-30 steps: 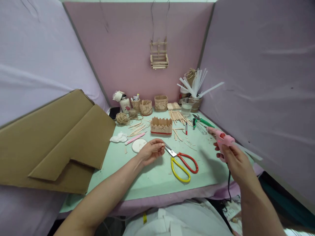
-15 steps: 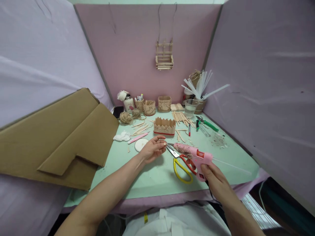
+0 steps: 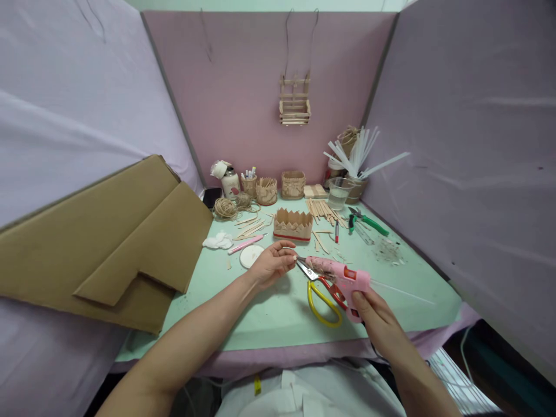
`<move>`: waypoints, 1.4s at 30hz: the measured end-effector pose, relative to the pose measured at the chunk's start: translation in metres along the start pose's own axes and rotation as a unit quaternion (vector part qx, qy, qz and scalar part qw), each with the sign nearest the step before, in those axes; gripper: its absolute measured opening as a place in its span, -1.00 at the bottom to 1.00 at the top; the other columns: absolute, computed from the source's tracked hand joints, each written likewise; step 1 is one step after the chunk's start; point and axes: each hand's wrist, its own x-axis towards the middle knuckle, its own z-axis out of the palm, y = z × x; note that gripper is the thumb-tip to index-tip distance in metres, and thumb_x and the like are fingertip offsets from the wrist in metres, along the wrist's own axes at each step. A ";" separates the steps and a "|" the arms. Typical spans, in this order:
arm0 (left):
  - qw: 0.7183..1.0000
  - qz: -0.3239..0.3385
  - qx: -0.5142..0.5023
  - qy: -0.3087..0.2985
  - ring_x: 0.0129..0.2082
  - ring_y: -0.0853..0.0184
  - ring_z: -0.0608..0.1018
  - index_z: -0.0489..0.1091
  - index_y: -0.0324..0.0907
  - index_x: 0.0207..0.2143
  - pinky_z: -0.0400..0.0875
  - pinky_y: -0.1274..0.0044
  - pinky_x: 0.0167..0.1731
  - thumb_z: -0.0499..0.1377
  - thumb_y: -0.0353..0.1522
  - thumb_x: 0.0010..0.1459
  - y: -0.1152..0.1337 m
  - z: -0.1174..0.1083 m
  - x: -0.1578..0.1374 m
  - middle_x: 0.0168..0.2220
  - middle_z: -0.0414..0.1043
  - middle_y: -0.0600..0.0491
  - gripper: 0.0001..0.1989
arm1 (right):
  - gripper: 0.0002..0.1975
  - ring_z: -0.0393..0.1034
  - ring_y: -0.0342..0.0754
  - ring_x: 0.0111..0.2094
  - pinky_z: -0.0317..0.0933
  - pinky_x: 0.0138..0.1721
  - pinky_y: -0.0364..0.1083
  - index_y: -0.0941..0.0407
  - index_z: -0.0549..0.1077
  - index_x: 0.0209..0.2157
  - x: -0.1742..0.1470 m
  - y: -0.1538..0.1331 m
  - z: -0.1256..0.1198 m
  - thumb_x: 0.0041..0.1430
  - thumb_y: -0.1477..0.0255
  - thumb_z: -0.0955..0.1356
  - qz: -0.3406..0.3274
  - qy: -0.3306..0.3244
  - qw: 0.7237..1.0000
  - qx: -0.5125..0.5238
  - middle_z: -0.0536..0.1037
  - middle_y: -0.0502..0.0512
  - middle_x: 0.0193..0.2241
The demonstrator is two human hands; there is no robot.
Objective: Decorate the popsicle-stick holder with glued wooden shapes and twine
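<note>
A pink hot glue gun [image 3: 337,272] is gripped by its handle in my right hand [image 3: 374,308], a clear glue stick poking out of its back. Its nozzle meets the fingertips of my left hand [image 3: 275,265], which pinch a tiny pale piece too small to name. Below the gun lie scissors [image 3: 324,313] with one yellow and one red handle, partly covered by it. Just beyond my hands stands a small wooden box [image 3: 292,226] with a zigzag rim and a red band at its base. A round white disc [image 3: 251,256] rests beside my left wrist.
Cardboard [image 3: 143,249] leans along the left side. Twine balls [image 3: 225,208], wooden strips [image 3: 251,227] and a pink pen-like tool [image 3: 245,244] lie at left. Farther back are craft sticks [image 3: 321,209], a water cup [image 3: 339,194] and green-handled pliers [image 3: 373,224]. A stick-built rack [image 3: 294,110] hangs on the wall.
The glue gun has moved slightly left, bringing its nozzle up to the left fingertips. The left hand keeps its pinch. The whole view has shifted a little.
</note>
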 end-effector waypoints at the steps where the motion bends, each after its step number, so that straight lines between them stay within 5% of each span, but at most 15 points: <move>1: 1.000 0.000 0.000 -0.001 -0.44 0.48 0.50 0.43 -0.25 -0.29 0.33 0.58 -0.32 0.45 -0.48 -0.27 0.000 0.000 0.000 -0.45 0.50 0.09 -0.58 | -0.52 0.36 -0.06 -0.46 0.28 -0.46 -0.16 0.06 0.55 -0.22 0.000 0.000 0.000 0.14 -0.01 0.25 -0.005 0.000 1.000 -0.001 0.54 0.06 -0.46; 13: 1.000 0.001 0.001 -0.005 -0.44 0.48 0.50 0.45 -0.25 -0.29 0.33 0.58 -0.32 0.46 -0.48 -0.28 -0.002 -0.002 0.000 -0.45 0.49 0.09 -0.58 | -0.53 0.39 -0.03 -0.41 0.31 -0.39 -0.15 0.05 0.56 -0.28 0.003 0.001 0.000 0.15 -0.02 0.24 -0.010 -0.009 1.000 -0.011 0.57 0.07 -0.42; 28: 1.000 0.001 0.002 -0.009 -0.45 0.49 0.50 0.46 -0.24 -0.29 0.33 0.59 -0.33 0.46 -0.48 -0.27 -0.002 -0.003 0.001 -0.45 0.50 0.09 -0.59 | -0.51 0.45 0.01 -0.25 0.35 -0.30 -0.14 0.02 0.53 -0.08 0.003 0.000 0.000 0.19 0.01 0.22 -0.013 -0.020 1.000 -0.014 0.61 0.08 -0.27; 42: 1.000 0.001 0.012 -0.004 -0.45 0.48 0.49 0.44 -0.25 -0.30 0.33 0.58 -0.32 0.46 -0.46 -0.29 -0.001 -0.001 0.000 -0.45 0.49 0.09 -0.57 | -0.51 0.42 0.00 -0.37 0.32 -0.38 -0.13 0.06 0.55 -0.18 0.003 -0.003 0.001 0.17 0.00 0.22 -0.010 -0.014 1.000 -0.022 0.59 0.07 -0.38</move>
